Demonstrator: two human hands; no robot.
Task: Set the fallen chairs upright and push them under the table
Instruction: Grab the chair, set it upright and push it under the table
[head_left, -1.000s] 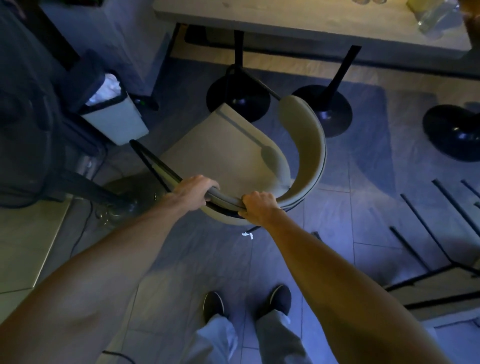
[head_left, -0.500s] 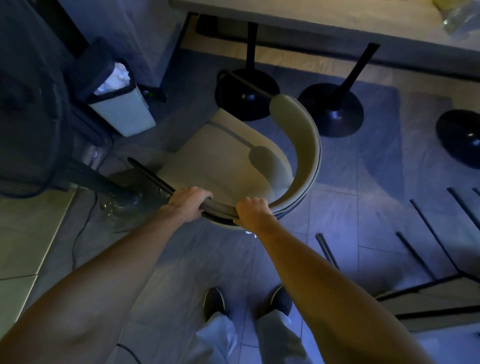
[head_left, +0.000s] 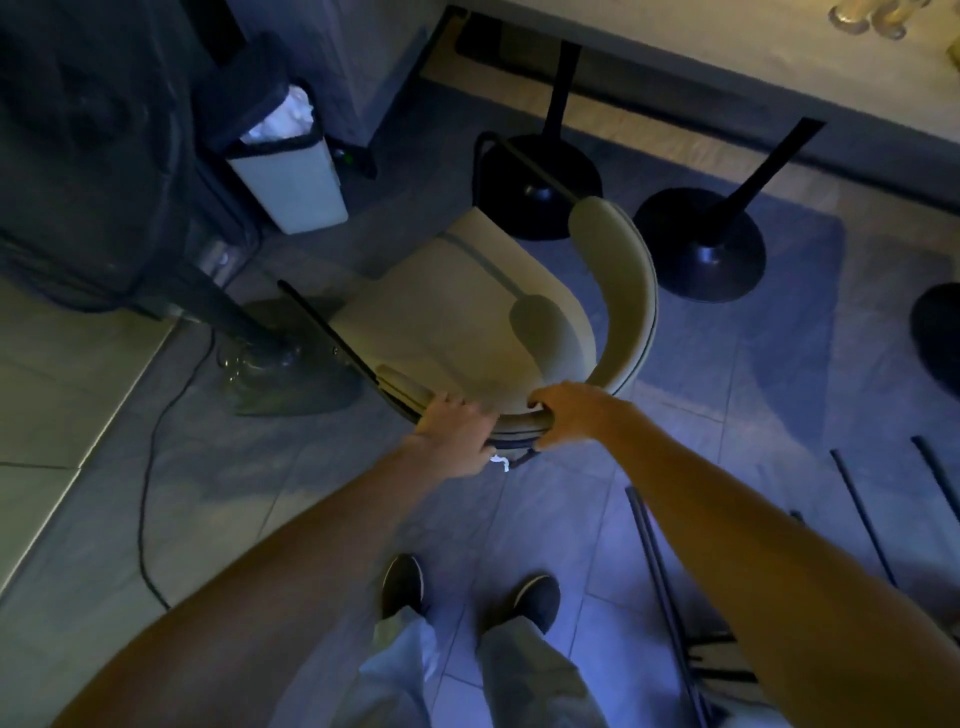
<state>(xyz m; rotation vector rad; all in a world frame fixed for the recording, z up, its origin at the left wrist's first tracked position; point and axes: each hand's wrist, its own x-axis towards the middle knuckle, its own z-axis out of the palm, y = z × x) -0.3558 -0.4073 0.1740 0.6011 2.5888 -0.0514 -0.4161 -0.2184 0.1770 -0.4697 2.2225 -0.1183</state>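
Two hands grip the curved back rail of a beige chair (head_left: 457, 322). The left hand (head_left: 457, 436) has its fingers laid over the top of the rail and its thumb tucked beneath. Just beside it, the right hand (head_left: 571, 415) is wrapped round the same rail, knuckles up. The chair's seat faces upward directly beyond the hands, and its padded backrest sweeps away from the right hand in an arc. I cannot tell whether all its feet are on the floor.

Further out past the chair stand black round pedestal bases (head_left: 701, 249), and above them is the pale edge of the worktop (head_left: 727, 67). Beyond and to the left of the left hand there is a white bin (head_left: 288, 176) with a dark liner. Nearer that hand sits a dark stand with a clear base (head_left: 291, 374), and a cable (head_left: 150, 467) trails from it over the tiles. Below and to the right of the right hand, a second chair (head_left: 665, 597) lies on the floor, its thin black legs pointing away. Two dark shoes (head_left: 402, 584) stand beneath the arms.
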